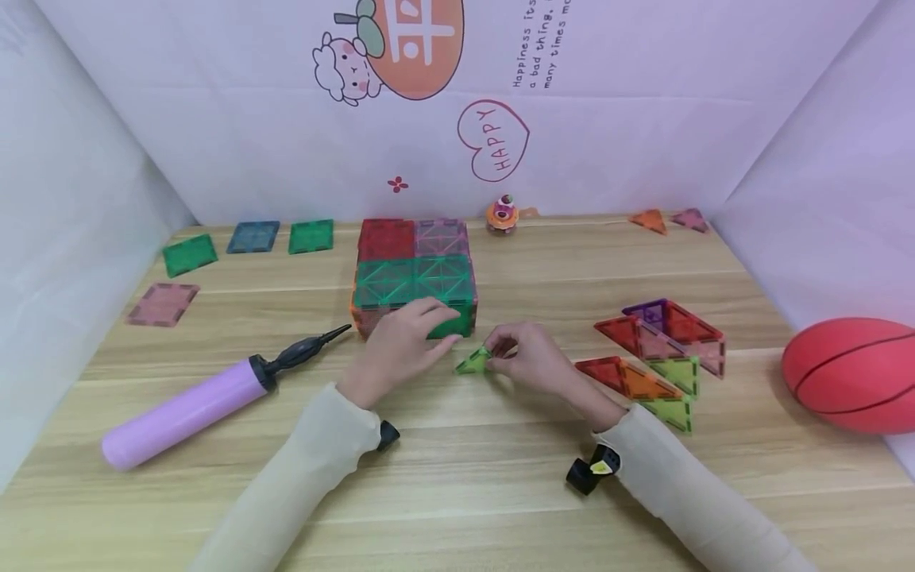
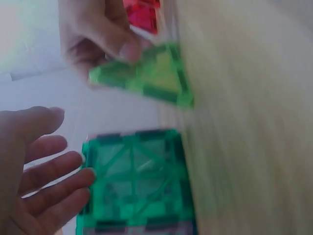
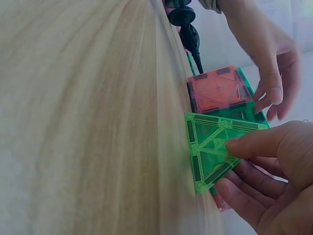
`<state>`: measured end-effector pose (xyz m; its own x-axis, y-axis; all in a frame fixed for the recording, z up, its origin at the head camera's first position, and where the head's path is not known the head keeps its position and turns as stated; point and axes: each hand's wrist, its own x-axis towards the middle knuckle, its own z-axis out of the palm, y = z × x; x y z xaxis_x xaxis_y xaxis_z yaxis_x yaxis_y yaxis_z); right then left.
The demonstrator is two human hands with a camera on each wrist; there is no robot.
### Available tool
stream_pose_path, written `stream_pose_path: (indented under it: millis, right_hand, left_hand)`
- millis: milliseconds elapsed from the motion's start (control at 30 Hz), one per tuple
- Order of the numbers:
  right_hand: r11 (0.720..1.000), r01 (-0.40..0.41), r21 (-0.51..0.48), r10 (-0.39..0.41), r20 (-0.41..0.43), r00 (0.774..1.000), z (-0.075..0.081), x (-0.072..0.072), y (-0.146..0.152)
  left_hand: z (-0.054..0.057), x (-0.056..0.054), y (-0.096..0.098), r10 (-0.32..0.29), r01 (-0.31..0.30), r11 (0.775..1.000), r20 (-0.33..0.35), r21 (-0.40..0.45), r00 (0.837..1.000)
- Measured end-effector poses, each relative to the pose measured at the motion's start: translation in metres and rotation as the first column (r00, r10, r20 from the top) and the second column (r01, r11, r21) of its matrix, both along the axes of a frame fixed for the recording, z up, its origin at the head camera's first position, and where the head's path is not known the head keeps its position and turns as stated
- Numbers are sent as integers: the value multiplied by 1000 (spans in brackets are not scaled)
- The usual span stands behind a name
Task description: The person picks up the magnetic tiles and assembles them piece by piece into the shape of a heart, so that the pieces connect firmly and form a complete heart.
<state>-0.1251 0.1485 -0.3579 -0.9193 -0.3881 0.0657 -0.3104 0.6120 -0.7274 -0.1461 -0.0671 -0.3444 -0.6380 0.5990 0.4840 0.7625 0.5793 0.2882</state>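
Between thumb and fingers, my right hand (image 1: 529, 357) pinches a light green triangular magnetic tile (image 3: 210, 147), held on edge close to the tabletop in front of a tile box. My left hand (image 1: 400, 342) hovers at the box's front edge, fingers spread and relaxed, holding nothing. The box (image 1: 415, 282) is built of see-through magnetic tiles: red and purple at the back of its top, green along the front. A reddish square tile (image 3: 220, 90) and a green one form its front face, partly hidden by the left hand in the head view.
Several triangular tiles (image 1: 646, 385) stand joined at right, near a red basketball (image 1: 851, 373). A purple hand pump (image 1: 189, 413) lies left. Loose square tiles (image 1: 189, 255) lie back left, two triangles (image 1: 649, 222) back right. A small toy figure (image 1: 503, 214) stands by the back wall.
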Motion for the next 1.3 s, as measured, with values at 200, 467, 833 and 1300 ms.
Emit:
stream_pose_path:
  millis: [200, 467, 833, 1300]
  right_hand:
    - [1000, -2, 13, 2, -13, 1000, 1, 0, -1]
    - [999, -18, 29, 19, -23, 1000, 3, -1, -6]
    - [983, -100, 155, 99, 20, 995, 64, -14, 18]
    - [714, 10, 700, 81, -97, 992, 138, -144, 192]
  left_hand:
    - [-12, 8, 13, -20, 21, 1000, 342, 2, 939]
    - [-16, 9, 21, -8, 8, 1000, 445, 2, 895]
    - [-14, 13, 23, -12, 18, 1000, 417, -10, 909]
    - [-7, 32, 27, 11, 20, 997, 412, -71, 911]
